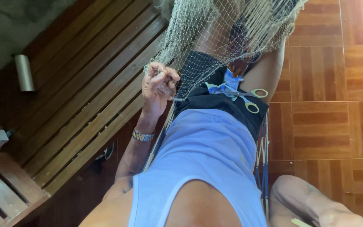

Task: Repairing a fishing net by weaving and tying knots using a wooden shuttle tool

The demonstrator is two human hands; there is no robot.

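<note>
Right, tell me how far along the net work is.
Done: nothing finished can be made out; no cut or reworked patch shows in the mesh. In hand: the left hand is closed on a fold of the fishing net, which drapes down onto the lap. The scissors lie unused on the lap. Left: probably most of it, as the net's bulk hangs unhandled. The right hand is out of view.

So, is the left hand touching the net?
Touching. The head view shows the left hand closed around the edge of the net, with mesh strands pinched between its fingers.
</note>
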